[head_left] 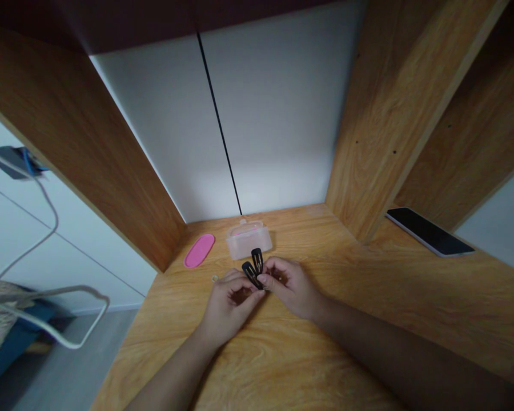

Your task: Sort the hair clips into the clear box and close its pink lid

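Observation:
My left hand [229, 302] and my right hand [292, 286] meet over the wooden desk [282, 354], fingers pinched together. Between their fingertips stick up two black hair clips [253, 266], held in a V. Both hands grip the clips. Just behind them stands a small clear plastic box [248, 240] with something pink inside. Its pink oval lid [199, 250] lies to the left on the desk. A tiny ring-like object [215, 278] lies beside my left hand.
A black phone [429, 231] lies on the desk at the right, behind a wooden partition [389, 114]. Another wooden panel [81, 142] walls the left side. White cables [47, 297] hang off the desk's left edge above the floor.

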